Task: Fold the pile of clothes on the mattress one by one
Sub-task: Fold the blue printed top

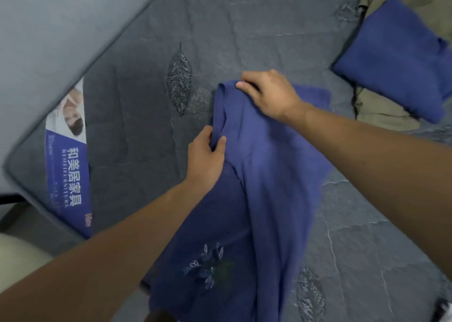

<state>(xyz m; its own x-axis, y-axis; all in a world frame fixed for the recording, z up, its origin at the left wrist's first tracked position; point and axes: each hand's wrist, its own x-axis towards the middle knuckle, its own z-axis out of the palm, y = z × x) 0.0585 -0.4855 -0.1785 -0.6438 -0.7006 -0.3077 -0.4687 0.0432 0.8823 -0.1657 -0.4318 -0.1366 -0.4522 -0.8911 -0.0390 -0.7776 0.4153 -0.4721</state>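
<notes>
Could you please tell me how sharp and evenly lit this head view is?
Head view: soft motion blur throughout, worst at the label; wide-angle bending of the mattress edge; dim, even light, no glare; both hands and the garment remain readable.

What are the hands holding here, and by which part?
Both hold the blue garment. The left hand pinches a bunched fold at its left edge; the right hand grips its far top edge, fingers curled over it.

Two blue garments (269,175) (396,60) – one mattress (137,126) – two hands (208,158) (271,94).
</notes>
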